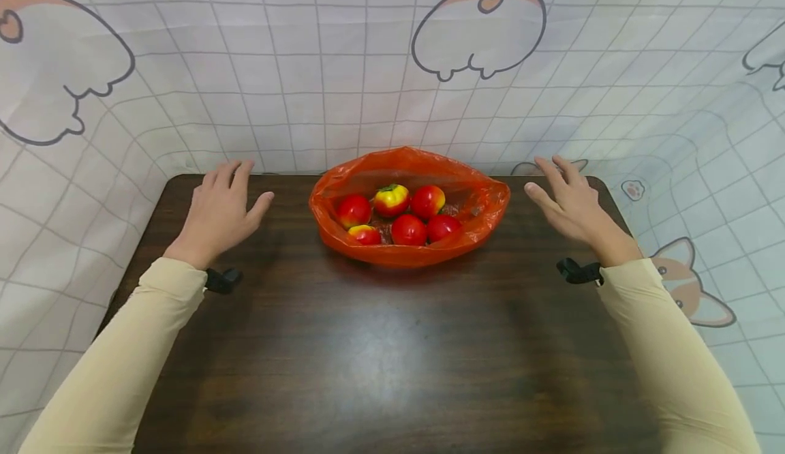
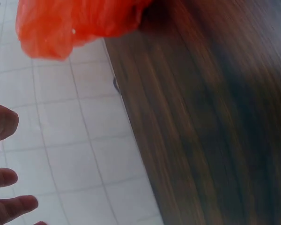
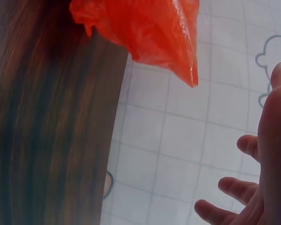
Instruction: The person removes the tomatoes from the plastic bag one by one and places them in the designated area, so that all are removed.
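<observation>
An orange-red plastic bag (image 1: 398, 255) stands with its mouth spread wide near the table's far edge. Inside it lie several round red fruits, some with yellow patches, such as one red-and-yellow fruit (image 1: 391, 201) and a plain red one (image 1: 409, 230). My left hand (image 1: 217, 208) is held to the left of the bag, apart from it, fingers extended and thumb out. On the other side, my right hand (image 1: 573, 205) is likewise spread, away from the bag's right end. Neither hand holds anything. Both wrist views show the bag's side, with the fingers clear of it.
The dark wooden table (image 1: 380, 358) has rounded far corners. A white grid-patterned cloth (image 1: 294, 65) with cartoon corgi prints hangs behind it and along both sides. Each wrist wears a black strap, the left strap (image 1: 223, 280) and the right strap (image 1: 578, 271).
</observation>
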`<action>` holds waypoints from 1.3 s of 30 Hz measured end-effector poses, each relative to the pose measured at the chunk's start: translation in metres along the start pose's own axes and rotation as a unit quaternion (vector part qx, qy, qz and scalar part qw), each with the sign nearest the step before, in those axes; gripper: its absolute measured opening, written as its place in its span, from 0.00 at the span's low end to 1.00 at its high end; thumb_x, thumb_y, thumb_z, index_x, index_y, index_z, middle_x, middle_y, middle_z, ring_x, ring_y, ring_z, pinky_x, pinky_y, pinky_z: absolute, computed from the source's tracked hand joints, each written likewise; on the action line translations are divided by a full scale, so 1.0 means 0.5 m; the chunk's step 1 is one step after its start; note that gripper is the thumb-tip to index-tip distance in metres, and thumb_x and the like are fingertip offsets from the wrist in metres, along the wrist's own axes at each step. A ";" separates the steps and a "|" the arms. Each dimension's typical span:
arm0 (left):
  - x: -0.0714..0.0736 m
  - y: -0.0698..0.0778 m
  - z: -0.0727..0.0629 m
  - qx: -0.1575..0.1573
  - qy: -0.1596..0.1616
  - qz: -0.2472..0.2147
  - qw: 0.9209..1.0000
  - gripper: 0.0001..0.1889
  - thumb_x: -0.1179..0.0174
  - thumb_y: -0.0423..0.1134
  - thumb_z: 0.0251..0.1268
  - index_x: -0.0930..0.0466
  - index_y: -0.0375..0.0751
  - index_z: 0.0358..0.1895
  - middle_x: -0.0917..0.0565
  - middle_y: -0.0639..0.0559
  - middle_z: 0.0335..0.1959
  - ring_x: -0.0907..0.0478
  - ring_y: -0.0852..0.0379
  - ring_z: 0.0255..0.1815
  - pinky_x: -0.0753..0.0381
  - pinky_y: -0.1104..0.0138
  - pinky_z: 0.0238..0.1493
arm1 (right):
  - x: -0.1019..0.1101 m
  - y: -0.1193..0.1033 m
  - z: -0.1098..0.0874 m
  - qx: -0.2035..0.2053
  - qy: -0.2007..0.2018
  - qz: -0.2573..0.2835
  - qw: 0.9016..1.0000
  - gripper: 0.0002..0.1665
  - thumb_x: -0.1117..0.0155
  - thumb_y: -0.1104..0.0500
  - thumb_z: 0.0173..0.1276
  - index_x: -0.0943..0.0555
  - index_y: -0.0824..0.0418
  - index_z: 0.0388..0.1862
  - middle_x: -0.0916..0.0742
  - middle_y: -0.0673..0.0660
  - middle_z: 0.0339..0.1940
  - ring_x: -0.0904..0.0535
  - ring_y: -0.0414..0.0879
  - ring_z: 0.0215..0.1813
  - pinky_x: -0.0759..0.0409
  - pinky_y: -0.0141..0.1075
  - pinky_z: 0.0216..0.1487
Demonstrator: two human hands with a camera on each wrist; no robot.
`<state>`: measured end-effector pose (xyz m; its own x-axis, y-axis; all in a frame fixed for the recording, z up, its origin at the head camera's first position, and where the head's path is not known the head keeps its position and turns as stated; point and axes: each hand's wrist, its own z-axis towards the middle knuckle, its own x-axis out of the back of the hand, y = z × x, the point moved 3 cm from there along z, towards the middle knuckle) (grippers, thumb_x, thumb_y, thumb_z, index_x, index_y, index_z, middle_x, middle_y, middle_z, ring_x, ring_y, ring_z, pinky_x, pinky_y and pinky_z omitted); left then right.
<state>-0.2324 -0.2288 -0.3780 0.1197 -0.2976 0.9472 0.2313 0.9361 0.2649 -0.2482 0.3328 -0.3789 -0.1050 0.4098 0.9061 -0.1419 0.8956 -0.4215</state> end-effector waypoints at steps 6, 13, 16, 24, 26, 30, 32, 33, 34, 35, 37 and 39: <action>-0.022 0.022 0.023 0.020 -0.042 -0.096 0.994 0.38 0.54 0.57 0.81 0.42 0.30 0.78 0.32 0.25 0.72 0.34 0.24 0.70 0.34 0.33 0.70 | -0.012 -0.009 0.020 0.016 0.009 0.064 0.998 0.43 0.60 0.36 0.83 0.50 0.57 0.86 0.43 0.70 0.84 0.44 0.72 0.82 0.45 0.71 0.78; -0.037 0.037 0.037 0.081 -0.080 -0.225 0.968 0.37 0.54 0.66 0.77 0.35 0.41 0.75 0.23 0.39 0.64 0.23 0.40 0.63 0.22 0.43 0.62 | -0.031 -0.013 0.038 -0.005 -0.004 0.166 0.986 0.40 0.65 0.36 0.84 0.46 0.56 0.85 0.32 0.69 0.79 0.22 0.68 0.66 0.18 0.60 0.63; -0.046 0.040 0.043 0.104 -0.109 -0.279 0.948 0.38 0.55 0.69 0.76 0.35 0.45 0.75 0.23 0.41 0.64 0.21 0.42 0.62 0.18 0.46 0.62 | -0.038 -0.011 0.042 -0.016 -0.015 0.220 0.975 0.41 0.68 0.34 0.84 0.44 0.57 0.84 0.31 0.67 0.80 0.20 0.65 0.66 0.12 0.48 0.57; -0.072 0.050 0.048 0.154 -0.157 -0.463 0.859 0.31 0.52 0.61 0.80 0.38 0.42 0.72 0.28 0.40 0.65 0.18 0.51 0.59 0.11 0.66 0.55 | -0.061 -0.001 0.054 -0.043 -0.056 0.395 0.916 0.44 0.63 0.32 0.82 0.39 0.64 0.79 0.28 0.64 0.72 0.16 0.37 0.51 0.12 0.30 0.47; -0.079 0.050 0.048 0.168 -0.159 -0.497 0.836 0.30 0.51 0.59 0.80 0.38 0.43 0.72 0.28 0.41 0.65 0.17 0.56 0.56 0.11 0.67 0.54 | -0.069 0.002 0.057 -0.051 -0.060 0.420 0.904 0.43 0.59 0.33 0.82 0.38 0.65 0.78 0.25 0.59 0.67 0.16 0.37 0.50 0.12 0.30 0.46; -0.090 0.054 0.049 0.185 -0.157 -0.540 0.806 0.27 0.46 0.55 0.79 0.36 0.45 0.71 0.26 0.45 0.63 0.17 0.59 0.53 0.12 0.61 0.57 | -0.083 0.005 0.062 -0.068 -0.061 0.453 0.887 0.38 0.48 0.39 0.80 0.33 0.65 0.75 0.20 0.49 0.58 0.15 0.38 0.49 0.12 0.30 0.47; -0.096 0.055 0.049 0.184 -0.159 -0.553 0.797 0.27 0.44 0.53 0.78 0.36 0.45 0.72 0.25 0.48 0.62 0.16 0.58 0.53 0.13 0.58 0.59 | -0.088 0.004 0.063 -0.071 -0.059 0.467 0.879 0.34 0.44 0.42 0.80 0.29 0.65 0.72 0.18 0.47 0.56 0.14 0.37 0.49 0.11 0.30 0.47; -0.099 0.057 0.050 0.184 -0.161 -0.558 0.793 0.28 0.43 0.52 0.78 0.36 0.45 0.72 0.25 0.49 0.62 0.16 0.58 0.54 0.14 0.57 0.59 | -0.091 0.004 0.064 -0.070 -0.059 0.482 0.872 0.32 0.42 0.45 0.79 0.28 0.65 0.70 0.17 0.47 0.55 0.13 0.37 0.48 0.11 0.30 0.47; -0.102 0.058 0.051 0.184 -0.163 -0.562 0.790 0.28 0.42 0.51 0.77 0.36 0.44 0.73 0.25 0.50 0.62 0.16 0.58 0.54 0.14 0.58 0.59 | -0.093 0.004 0.064 -0.070 -0.061 0.494 0.865 0.30 0.41 0.47 0.79 0.27 0.65 0.69 0.16 0.46 0.55 0.13 0.37 0.48 0.11 0.31 0.47; -0.105 0.059 0.052 0.184 -0.165 -0.565 0.787 0.29 0.41 0.51 0.77 0.37 0.44 0.73 0.25 0.51 0.62 0.16 0.58 0.54 0.14 0.58 0.59 | -0.095 0.003 0.065 -0.070 -0.062 0.506 0.857 0.28 0.40 0.49 0.79 0.26 0.65 0.68 0.15 0.47 0.54 0.12 0.38 0.48 0.11 0.31 0.47; -0.110 0.061 0.055 0.186 -0.169 -0.572 0.781 0.30 0.41 0.50 0.77 0.38 0.44 0.74 0.25 0.51 0.62 0.16 0.58 0.55 0.14 0.58 0.59 | -0.099 0.001 0.067 -0.072 -0.067 0.521 0.848 0.26 0.39 0.51 0.78 0.25 0.64 0.67 0.14 0.47 0.52 0.11 0.38 0.47 0.10 0.32 0.46; -0.115 0.062 0.059 0.192 -0.171 -0.574 0.777 0.30 0.41 0.49 0.78 0.38 0.44 0.75 0.25 0.51 0.63 0.15 0.58 0.54 0.15 0.57 0.61 | -0.103 0.001 0.069 -0.078 -0.073 0.531 0.841 0.25 0.38 0.52 0.78 0.25 0.64 0.66 0.13 0.47 0.51 0.11 0.38 0.47 0.10 0.32 0.45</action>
<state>-0.2605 -0.1772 -0.4189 -0.2321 -0.9724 0.0220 -0.3170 0.0970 0.9435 -0.2770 0.3061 -0.4272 -0.2131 0.9770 0.0040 0.2372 0.0557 -0.9699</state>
